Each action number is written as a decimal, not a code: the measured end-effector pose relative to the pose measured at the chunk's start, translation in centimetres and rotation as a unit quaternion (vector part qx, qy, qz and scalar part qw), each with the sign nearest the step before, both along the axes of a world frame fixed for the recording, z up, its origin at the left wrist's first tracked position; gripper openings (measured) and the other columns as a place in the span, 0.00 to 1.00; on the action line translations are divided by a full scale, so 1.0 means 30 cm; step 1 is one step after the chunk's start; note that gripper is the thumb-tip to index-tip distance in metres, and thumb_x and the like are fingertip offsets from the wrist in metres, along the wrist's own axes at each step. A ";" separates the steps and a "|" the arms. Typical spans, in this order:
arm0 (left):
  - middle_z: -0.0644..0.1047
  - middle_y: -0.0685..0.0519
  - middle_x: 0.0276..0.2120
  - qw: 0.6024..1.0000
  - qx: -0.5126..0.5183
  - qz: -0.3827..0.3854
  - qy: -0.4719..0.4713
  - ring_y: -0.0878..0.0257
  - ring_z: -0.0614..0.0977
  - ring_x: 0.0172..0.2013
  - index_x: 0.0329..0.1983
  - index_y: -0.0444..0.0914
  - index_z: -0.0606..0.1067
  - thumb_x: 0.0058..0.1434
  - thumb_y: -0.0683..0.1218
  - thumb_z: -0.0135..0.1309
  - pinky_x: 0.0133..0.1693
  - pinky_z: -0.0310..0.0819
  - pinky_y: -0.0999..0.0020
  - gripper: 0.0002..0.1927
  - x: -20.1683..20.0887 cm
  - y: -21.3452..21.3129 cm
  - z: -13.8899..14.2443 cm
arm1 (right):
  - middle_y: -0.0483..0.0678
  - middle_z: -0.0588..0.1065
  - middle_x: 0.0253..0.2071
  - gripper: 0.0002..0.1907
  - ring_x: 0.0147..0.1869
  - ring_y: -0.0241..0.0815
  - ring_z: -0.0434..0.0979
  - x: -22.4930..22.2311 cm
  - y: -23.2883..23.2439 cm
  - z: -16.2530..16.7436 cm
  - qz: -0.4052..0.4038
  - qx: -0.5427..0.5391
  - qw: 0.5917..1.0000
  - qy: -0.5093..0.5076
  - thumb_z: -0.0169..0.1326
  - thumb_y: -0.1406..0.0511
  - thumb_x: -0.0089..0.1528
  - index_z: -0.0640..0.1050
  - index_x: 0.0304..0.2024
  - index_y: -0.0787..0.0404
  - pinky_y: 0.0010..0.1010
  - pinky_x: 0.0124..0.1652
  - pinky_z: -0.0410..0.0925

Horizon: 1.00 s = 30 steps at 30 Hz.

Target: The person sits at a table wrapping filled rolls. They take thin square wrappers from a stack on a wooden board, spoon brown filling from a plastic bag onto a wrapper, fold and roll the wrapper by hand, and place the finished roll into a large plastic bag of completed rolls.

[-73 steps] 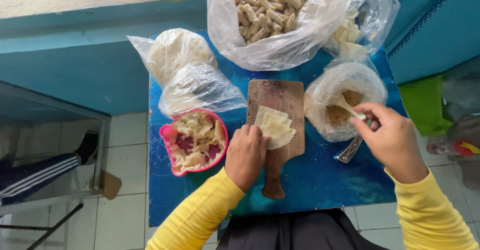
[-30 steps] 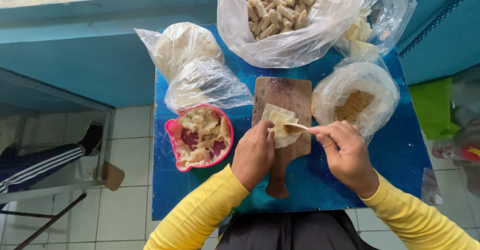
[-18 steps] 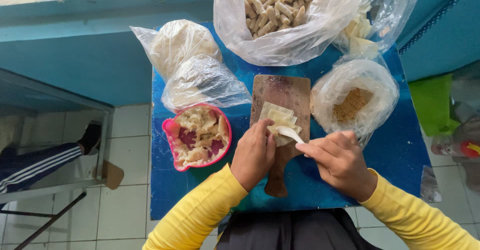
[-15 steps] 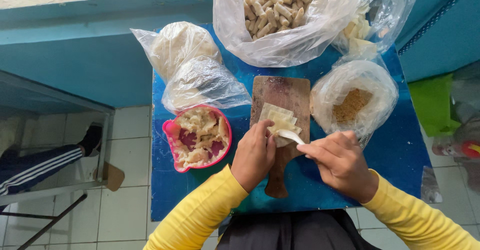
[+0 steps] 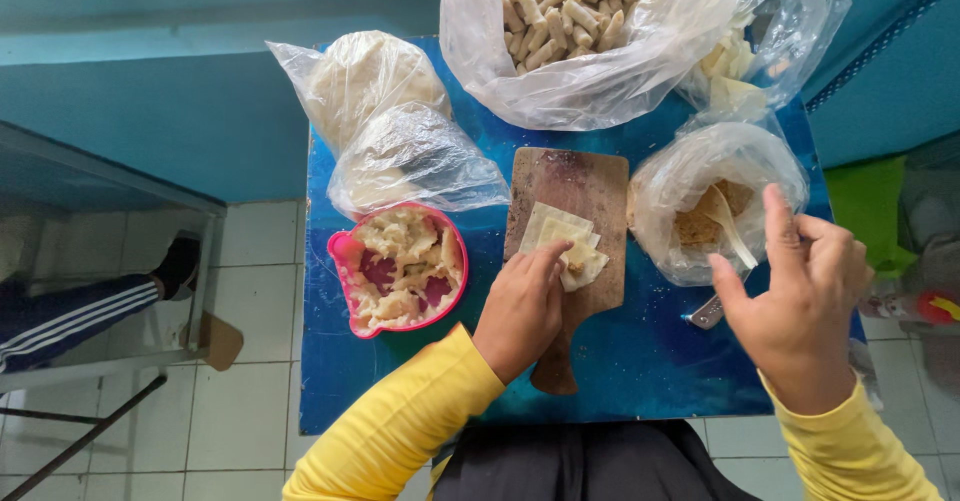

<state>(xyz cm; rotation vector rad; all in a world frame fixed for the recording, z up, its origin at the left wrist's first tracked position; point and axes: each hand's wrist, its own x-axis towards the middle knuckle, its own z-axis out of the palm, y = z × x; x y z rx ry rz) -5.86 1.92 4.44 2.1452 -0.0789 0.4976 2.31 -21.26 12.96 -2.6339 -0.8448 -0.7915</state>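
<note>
On blue table, seen from above:

- Board: wooden, w/ handle toward person, centre of table. Pale square wrappers stacked on it; yellowish filling dab on top sheet.
- L hand: fingers curled down, tips pressing on near edge of wrappers; palm over board handle. Not gripping anything, just pinning the stack.
- R hand: raised above table's right side, fingers loosely spread & half open, holding nothing. Just beside filling bag.
- Filling bag: clear plastic, right of board, brownish-yellow filling inside w/ pale spoon stuck in it.
- Knife handle: metal, pokes out under the bag, near R thumb.
- Pink bowl: left of board, holds pale lumpy mash, pink bottom showing in spots.
- Two tied bags: behind bowl, pale dough-like contents.
- Big open bag: far edge, full of short pale rolls.
- Both sleeves yellow.
</note>
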 end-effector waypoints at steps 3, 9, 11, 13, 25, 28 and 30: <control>0.79 0.49 0.41 1.000 0.024 0.001 0.002 0.48 0.78 0.42 0.61 0.35 0.70 0.62 0.35 0.49 0.47 0.71 0.56 0.22 0.000 -0.002 0.001 | 0.51 0.76 0.50 0.18 0.55 0.53 0.73 -0.022 0.052 -0.010 0.080 0.066 0.992 0.077 0.62 0.69 0.64 0.79 0.56 0.59 0.42 0.57 0.66; 0.78 0.51 0.38 0.996 0.080 0.026 -0.011 0.51 0.77 0.40 0.56 0.38 0.72 0.64 0.40 0.55 0.43 0.69 0.56 0.17 0.002 -0.007 0.008 | 0.56 0.75 0.40 0.08 0.46 0.58 0.76 -0.005 0.192 -0.134 0.155 0.032 0.959 0.234 0.57 0.69 0.59 0.79 0.42 0.64 0.43 0.46 0.69; 0.77 0.51 0.38 0.995 0.093 0.033 -0.013 0.51 0.76 0.41 0.54 0.39 0.73 0.63 0.41 0.56 0.43 0.68 0.56 0.15 0.007 -0.001 0.003 | 0.57 0.74 0.38 0.07 0.46 0.59 0.76 0.013 0.209 -0.153 0.149 0.017 0.954 0.259 0.58 0.68 0.58 0.78 0.39 0.64 0.44 0.45 0.69; 0.76 0.51 0.38 0.993 0.108 0.039 -0.019 0.51 0.76 0.42 0.52 0.40 0.74 0.62 0.42 0.56 0.43 0.68 0.57 0.14 0.011 0.001 -0.008 | 0.55 0.74 0.37 0.05 0.45 0.58 0.76 0.027 0.215 -0.163 0.150 0.023 0.944 0.293 0.58 0.68 0.58 0.77 0.36 0.62 0.43 0.45 0.69; 0.75 0.53 0.41 0.990 0.136 0.028 -0.021 0.53 0.75 0.43 0.53 0.43 0.75 0.60 0.41 0.55 0.44 0.69 0.59 0.17 0.014 0.001 -0.012 | 0.55 0.78 0.41 0.11 0.46 0.54 0.81 0.011 0.213 -0.188 0.196 0.110 0.917 0.329 0.54 0.73 0.60 0.74 0.46 0.63 0.39 0.44 0.73; 0.74 0.54 0.41 0.987 0.156 0.018 -0.040 0.54 0.75 0.43 0.50 0.43 0.75 0.58 0.42 0.55 0.43 0.67 0.59 0.15 0.009 0.007 -0.011 | 0.55 0.78 0.41 0.12 0.47 0.54 0.82 0.011 0.208 -0.184 0.213 0.110 0.914 0.328 0.54 0.74 0.60 0.73 0.46 0.63 0.38 0.45 0.74; 0.74 0.54 0.40 0.982 0.185 0.018 -0.031 0.55 0.75 0.43 0.45 0.44 0.75 0.58 0.43 0.56 0.43 0.66 0.59 0.11 0.007 0.007 -0.017 | 0.53 0.79 0.41 0.12 0.46 0.52 0.82 0.012 0.202 -0.180 0.200 0.112 0.909 0.349 0.55 0.73 0.60 0.74 0.46 0.63 0.38 0.44 0.73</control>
